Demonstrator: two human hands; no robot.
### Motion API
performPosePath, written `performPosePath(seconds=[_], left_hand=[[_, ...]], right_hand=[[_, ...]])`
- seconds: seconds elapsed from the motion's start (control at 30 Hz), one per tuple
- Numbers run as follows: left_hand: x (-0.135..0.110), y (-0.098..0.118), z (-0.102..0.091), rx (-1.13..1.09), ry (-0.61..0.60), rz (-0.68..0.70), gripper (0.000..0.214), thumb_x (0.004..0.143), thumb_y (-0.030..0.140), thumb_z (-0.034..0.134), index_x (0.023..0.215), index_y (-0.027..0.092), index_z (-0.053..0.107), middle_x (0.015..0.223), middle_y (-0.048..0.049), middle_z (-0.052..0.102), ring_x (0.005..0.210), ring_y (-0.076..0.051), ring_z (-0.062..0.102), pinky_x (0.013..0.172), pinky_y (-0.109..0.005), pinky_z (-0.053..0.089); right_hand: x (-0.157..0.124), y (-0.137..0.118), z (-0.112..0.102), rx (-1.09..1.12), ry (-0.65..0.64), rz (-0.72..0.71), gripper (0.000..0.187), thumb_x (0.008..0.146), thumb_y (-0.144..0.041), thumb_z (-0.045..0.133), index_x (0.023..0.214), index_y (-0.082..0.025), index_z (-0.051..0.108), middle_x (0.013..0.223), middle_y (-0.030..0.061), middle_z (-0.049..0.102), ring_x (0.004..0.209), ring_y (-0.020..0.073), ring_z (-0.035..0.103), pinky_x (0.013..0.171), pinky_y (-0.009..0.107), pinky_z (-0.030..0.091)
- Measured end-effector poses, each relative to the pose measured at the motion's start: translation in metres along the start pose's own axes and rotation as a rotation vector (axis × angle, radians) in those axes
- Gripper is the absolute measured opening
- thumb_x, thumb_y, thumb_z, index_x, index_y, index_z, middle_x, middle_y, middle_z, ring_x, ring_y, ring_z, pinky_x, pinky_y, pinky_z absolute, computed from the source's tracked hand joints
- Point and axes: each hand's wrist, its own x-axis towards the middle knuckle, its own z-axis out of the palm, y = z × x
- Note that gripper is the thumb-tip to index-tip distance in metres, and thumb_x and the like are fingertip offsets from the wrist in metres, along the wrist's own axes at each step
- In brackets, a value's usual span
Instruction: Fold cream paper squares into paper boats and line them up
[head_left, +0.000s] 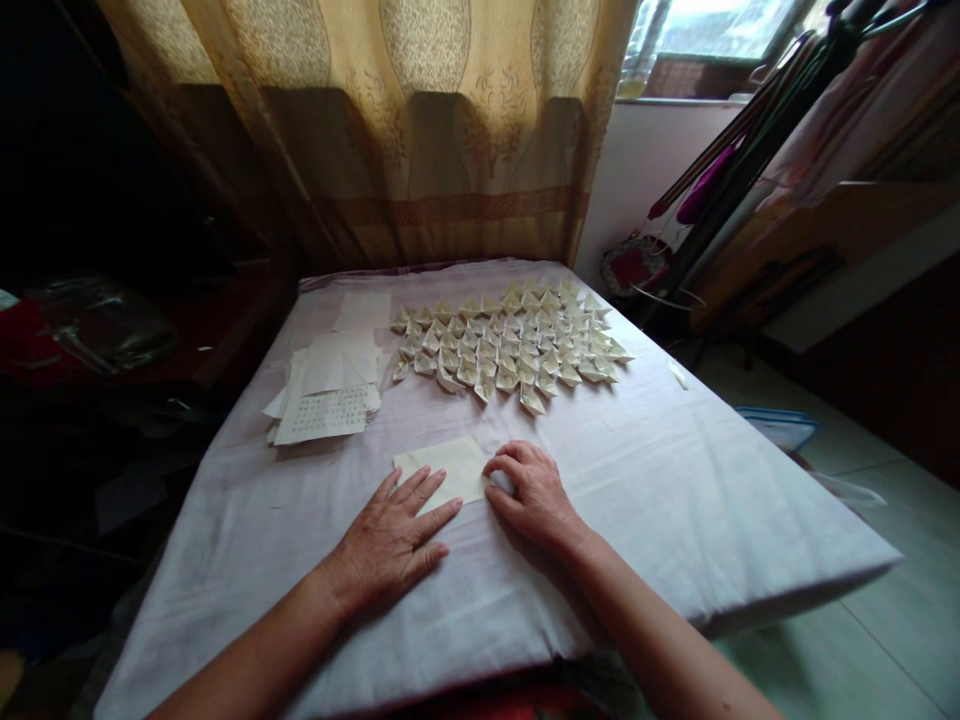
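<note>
A pale cream sheet of paper [459, 462] lies on the cloth-covered table in front of me. My left hand [397, 528] rests flat across its lower left part, fingers spread. At the sheet's right edge, my right hand [531, 492] is curled, with thumb and fingertips closing on the paper's border. Beyond the hands, many small folded paper boats [502, 345] stand close together in rows. To the left is a loose pile of paper sheets [326, 400], some bearing handwritten or printed lines.
A pale cloth [637, 520] covers the table. A patterned curtain [450, 150] hangs behind it. A small white scrap [678, 375] lies near the right edge. To the right stands a dark rack [780, 130] with hanging clothes; dark, cluttered furniture [240, 320] is on the left.
</note>
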Motion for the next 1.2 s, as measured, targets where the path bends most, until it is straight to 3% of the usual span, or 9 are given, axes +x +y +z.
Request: performPosePath(seconds=[0.37,0.53,0.63,0.7,0.8,0.93,1.03,1.2], left_hand=[[-0.044,-0.024,-0.002,0.131,0.073,0.004,0.051,0.098,0.055,0.043,0.147,0.041,0.040,0.155,-0.0058,0.043,0.141,-0.030,0.040,0.116,-0.055,0.017],[-0.053,-0.026,-0.007,0.160,0.106,-0.005,0.048,0.098,0.053,0.044,0.144,0.039,0.047,0.153,-0.0053,0.046,0.141,-0.029,0.040,0.116,-0.052,0.017],[-0.046,-0.021,-0.011,0.158,0.145,0.004,0.040,0.099,0.044,0.046,0.135,0.034,0.058,0.149,-0.0052,0.051,0.139,-0.029,0.042,0.116,-0.051,0.019],[-0.038,-0.017,-0.014,0.140,0.177,0.006,0.030,0.099,0.034,0.047,0.123,0.029,0.066,0.137,-0.0042,0.063,0.133,-0.026,0.049,0.115,-0.050,0.022],[-0.023,-0.011,-0.021,0.133,0.209,0.013,0.021,0.097,0.027,0.051,0.111,0.024,0.066,0.115,-0.0047,0.073,0.113,-0.023,0.063,0.113,-0.048,0.028],[-0.008,-0.005,-0.026,0.271,0.218,0.032,0.011,0.091,0.018,0.056,0.095,0.019,0.066,0.087,-0.0052,0.074,0.083,-0.022,0.068,0.102,-0.046,0.042],[-0.001,-0.002,-0.025,0.356,0.244,0.062,0.019,0.087,0.007,0.053,0.075,0.017,0.062,0.072,-0.0054,0.070,0.069,-0.021,0.067,0.092,-0.042,0.047],[0.005,0.002,-0.021,0.348,0.279,0.065,0.028,0.088,0.001,0.045,0.070,0.017,0.059,0.065,-0.0048,0.066,0.064,-0.020,0.064,0.077,-0.037,0.050]], right_hand=[[0.001,0.002,-0.001,-0.010,-0.015,-0.018,0.017,0.080,-0.019,0.067,0.095,-0.025,0.072,0.106,0.0040,0.064,0.106,0.0228,0.057,0.096,0.041,0.038],[0.002,0.003,-0.001,-0.018,-0.015,-0.030,0.016,0.080,-0.019,0.069,0.094,-0.025,0.073,0.106,0.0042,0.065,0.106,0.0227,0.057,0.096,0.040,0.038],[0.002,0.005,0.001,-0.024,-0.006,-0.044,0.015,0.079,-0.020,0.070,0.094,-0.024,0.073,0.106,0.0046,0.065,0.106,0.0229,0.058,0.095,0.040,0.039],[0.003,0.005,0.002,-0.035,0.001,-0.044,0.014,0.079,-0.020,0.070,0.093,-0.024,0.073,0.104,0.0046,0.066,0.104,0.0228,0.058,0.094,0.040,0.039],[0.001,0.001,0.003,-0.067,0.021,-0.046,0.011,0.082,-0.021,0.068,0.091,-0.024,0.073,0.105,0.0057,0.067,0.106,0.0240,0.058,0.095,0.041,0.040],[-0.007,-0.017,0.002,-0.131,0.095,-0.111,0.018,0.082,-0.017,0.066,0.097,-0.024,0.073,0.124,0.0094,0.065,0.124,0.0309,0.050,0.100,0.050,0.037],[-0.012,-0.037,0.004,-0.125,0.065,-0.174,0.020,0.082,-0.014,0.065,0.097,-0.024,0.072,0.120,0.0079,0.068,0.114,0.0286,0.056,0.094,0.044,0.044],[-0.014,-0.065,0.017,-0.140,-0.041,-0.162,0.029,0.084,-0.013,0.061,0.109,-0.025,0.069,0.113,0.0061,0.068,0.091,0.0202,0.065,0.077,0.030,0.050]])
